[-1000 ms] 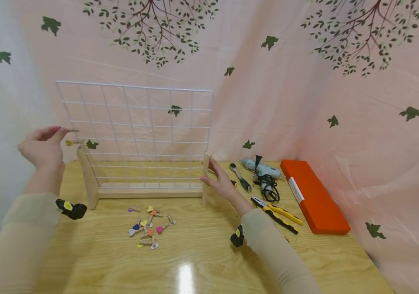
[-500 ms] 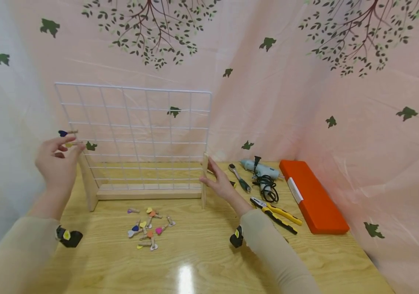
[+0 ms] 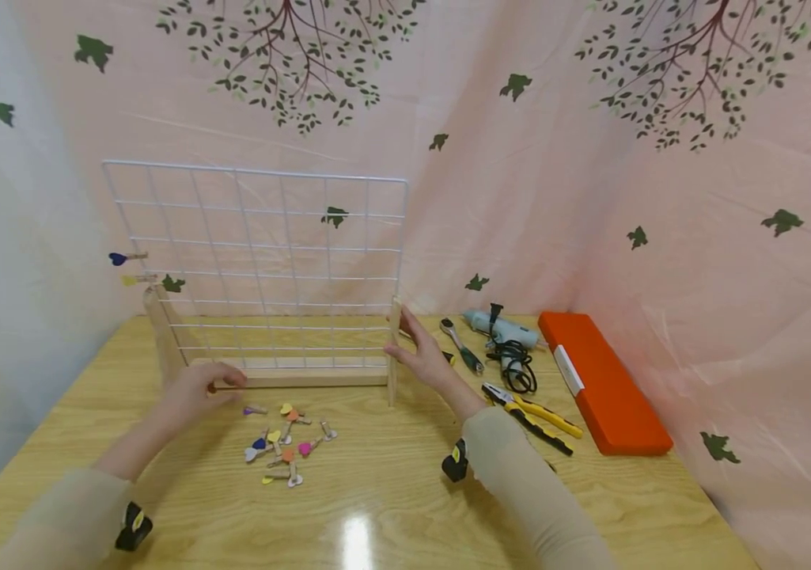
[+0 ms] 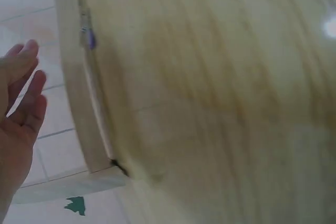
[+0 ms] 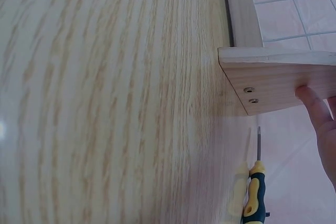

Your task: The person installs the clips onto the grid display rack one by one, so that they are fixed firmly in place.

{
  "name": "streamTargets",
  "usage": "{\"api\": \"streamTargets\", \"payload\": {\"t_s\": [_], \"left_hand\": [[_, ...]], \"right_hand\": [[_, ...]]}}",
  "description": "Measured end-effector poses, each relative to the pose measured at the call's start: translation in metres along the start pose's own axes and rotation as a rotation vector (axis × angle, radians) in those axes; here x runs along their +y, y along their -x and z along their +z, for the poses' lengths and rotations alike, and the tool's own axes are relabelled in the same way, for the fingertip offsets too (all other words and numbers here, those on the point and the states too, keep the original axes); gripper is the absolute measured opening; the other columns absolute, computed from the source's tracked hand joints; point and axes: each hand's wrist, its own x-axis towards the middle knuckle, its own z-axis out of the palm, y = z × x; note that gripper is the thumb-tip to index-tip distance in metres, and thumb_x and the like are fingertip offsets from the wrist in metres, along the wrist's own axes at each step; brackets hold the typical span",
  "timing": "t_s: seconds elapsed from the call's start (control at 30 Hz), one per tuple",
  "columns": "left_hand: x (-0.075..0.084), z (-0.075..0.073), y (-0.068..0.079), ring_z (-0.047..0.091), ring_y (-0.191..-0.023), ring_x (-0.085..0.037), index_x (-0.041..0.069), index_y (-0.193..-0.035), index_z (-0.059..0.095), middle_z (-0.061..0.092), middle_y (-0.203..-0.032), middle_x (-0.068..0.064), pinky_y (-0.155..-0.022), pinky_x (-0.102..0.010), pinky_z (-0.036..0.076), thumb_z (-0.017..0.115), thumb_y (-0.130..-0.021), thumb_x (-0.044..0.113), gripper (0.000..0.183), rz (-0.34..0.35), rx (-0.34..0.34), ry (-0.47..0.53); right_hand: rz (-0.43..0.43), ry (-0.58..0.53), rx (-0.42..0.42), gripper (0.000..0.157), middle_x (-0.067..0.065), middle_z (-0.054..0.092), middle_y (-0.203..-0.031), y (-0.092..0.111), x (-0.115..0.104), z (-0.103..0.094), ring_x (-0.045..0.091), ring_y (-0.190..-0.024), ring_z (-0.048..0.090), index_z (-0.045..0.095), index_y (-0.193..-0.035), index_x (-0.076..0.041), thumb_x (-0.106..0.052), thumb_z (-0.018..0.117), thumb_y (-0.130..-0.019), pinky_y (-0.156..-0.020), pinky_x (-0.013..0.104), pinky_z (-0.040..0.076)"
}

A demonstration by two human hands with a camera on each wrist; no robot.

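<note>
In the head view my left hand [image 3: 195,396] hovers at the lower left of a wire grid [image 3: 277,253] on a wooden stand [image 3: 312,380]. Its fingers are loosely bent with nothing between them, also plain in the left wrist view. Small clothespins with coloured hearts lie piled on the table, right of that hand. A dark-blue heart clothespin [image 3: 118,259] and a yellow one [image 3: 130,280] are clipped to the grid's left edge. My right hand [image 3: 425,360] grips the stand's right upright [image 3: 395,372]; in the right wrist view a fingertip presses its outer face [image 5: 273,85].
Right of the stand lie a screwdriver [image 5: 255,192], a ratchet wrench [image 3: 462,346], a glue gun [image 3: 508,328] with its coiled black cord, and yellow-black pliers [image 3: 533,416]. An orange case [image 3: 604,388] lies at the table's right side. A pink curtain [image 3: 519,198] hangs behind.
The left hand has let go of the dark-blue heart clothespin, now on the grid's left edge, and has come down and right toward the pile. The right hand stays at the upright.
</note>
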Motion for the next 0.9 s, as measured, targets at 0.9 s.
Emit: {"api": "streamTargets", "payload": {"t_s": [0.9], "left_hand": [[-0.002, 0.009, 0.001, 0.054, -0.065, -0.003, 0.010, -0.079, 0.065, 0.062, -0.073, 0.006, -0.056, -0.021, 0.044, 0.067, -0.078, 0.012, 0.003, -0.044, -0.091, 0.060]], "right_hand": [[0.041, -0.006, 0.009, 0.077, 0.008, 0.037, -0.139, -0.009, 0.032, 0.004, 0.022, -0.129, 0.032, 0.012, -0.143, -0.027, -0.028, 0.061, -0.083, -0.104, 0.044, 0.024]]}}
